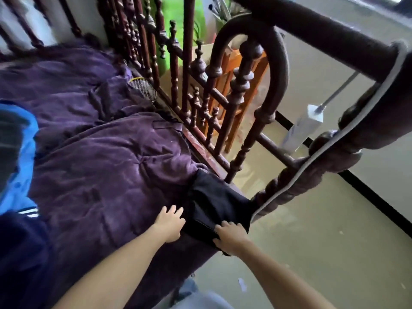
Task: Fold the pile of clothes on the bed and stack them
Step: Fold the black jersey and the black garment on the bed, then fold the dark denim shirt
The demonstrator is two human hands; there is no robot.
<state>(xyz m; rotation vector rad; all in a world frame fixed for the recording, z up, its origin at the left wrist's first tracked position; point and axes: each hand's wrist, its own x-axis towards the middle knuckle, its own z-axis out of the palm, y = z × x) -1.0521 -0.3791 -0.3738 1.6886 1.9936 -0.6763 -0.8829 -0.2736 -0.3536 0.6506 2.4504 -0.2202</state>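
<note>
A folded black garment (214,201) lies at the corner of the bed, on the purple quilt (107,157) by the wooden footboard. My left hand (170,223) lies flat against the garment's left edge, fingers straight. Resting on its near end is my right hand (231,238), with the fingers bent over the edge. At the far left of the view sits a pile of clothes: a blue garment with white stripes (20,166) and a dark navy one (22,253).
A dark carved wooden railing (200,85) runs along the bed's far side, and a thick bedpost rail (334,152) with a grey strip crosses at the right. A mesh racket (143,88) lies on the quilt. Beyond are an orange wooden chair (236,90) and a pale floor (323,230).
</note>
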